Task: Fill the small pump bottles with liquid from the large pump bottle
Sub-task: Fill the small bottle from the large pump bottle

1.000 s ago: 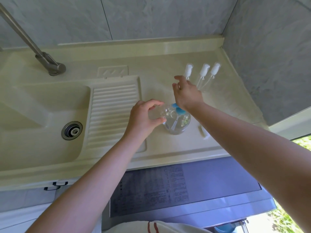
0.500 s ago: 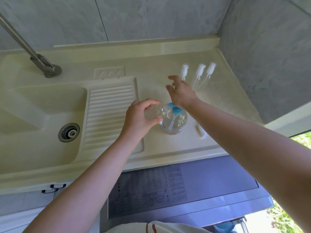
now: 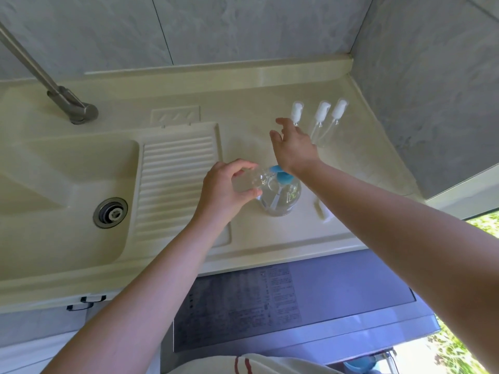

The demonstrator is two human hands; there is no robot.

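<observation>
My left hand (image 3: 224, 190) grips a small bottle (image 3: 249, 182) mouth-first beside the large pump bottle (image 3: 280, 195), beyond which my right fingers (image 3: 282, 121) spread loose before three capped bottles (image 3: 320, 117).

A home laundry or utility corner is shown: a cream moulded sink (image 3: 67, 168) with a ribbed washboard (image 3: 178, 182) and drain (image 3: 110, 212) is set against grey tiled walls (image 3: 243, 31), a metal faucet (image 3: 73, 106) at far left, a washing machine lid (image 3: 297, 298) nearby.
</observation>
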